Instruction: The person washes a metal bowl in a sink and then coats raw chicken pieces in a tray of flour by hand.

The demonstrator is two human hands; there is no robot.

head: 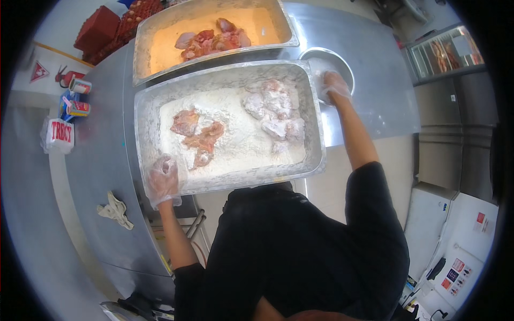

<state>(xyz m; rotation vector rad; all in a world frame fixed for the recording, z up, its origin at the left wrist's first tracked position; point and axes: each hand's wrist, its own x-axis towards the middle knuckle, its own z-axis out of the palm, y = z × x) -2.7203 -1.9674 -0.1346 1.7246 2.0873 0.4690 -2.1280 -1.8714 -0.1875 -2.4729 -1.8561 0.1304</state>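
Observation:
My left hand (164, 178), in a clear plastic glove, rests at the near left corner of a metal tray (317, 158) of white flour; whether its fingers grip the rim is unclear. Two groups of raw meat pieces lie in this flour: reddish, barely coated ones (202, 140) on the left, and thickly floured ones (277, 104) on the right. My right hand (335, 86), gloved too, reaches into a round metal bowl (351, 72) beside the tray; its fingers are partly hidden, and what they touch cannot be made out.
Behind stands a second metal tray (291, 36) with raw meat (215, 40) in orange-toned powder. Egg trays (134, 18) are at the far left. Cans (78, 108), a white plastic-wrapped pack (60, 136) and a crumpled cloth (115, 210) lie to the left on the steel surfaces.

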